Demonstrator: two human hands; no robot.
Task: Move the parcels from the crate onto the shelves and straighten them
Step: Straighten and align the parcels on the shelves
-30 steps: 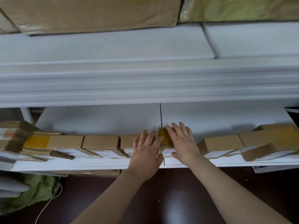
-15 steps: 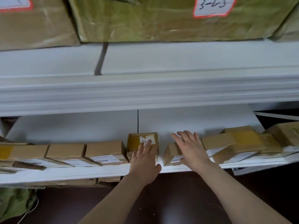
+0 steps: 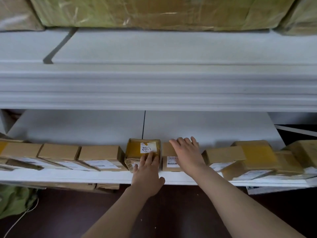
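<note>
Tape-wrapped parcel, white label reading "002": stands on lower shelf, mid-row, near the front edge.
Left grip: released; straight fingers rest against that parcel's front face and top edge.
Plain cardboard parcel: just beside it, to the right.
Right grip: released; palm flat on top of the plain parcel.
Brown parcels: to the left, in a straight line, labels forward.
Taped parcels: to the right, askew and overlapping.
Upper shelf: carries large wrapped cartons.
</note>
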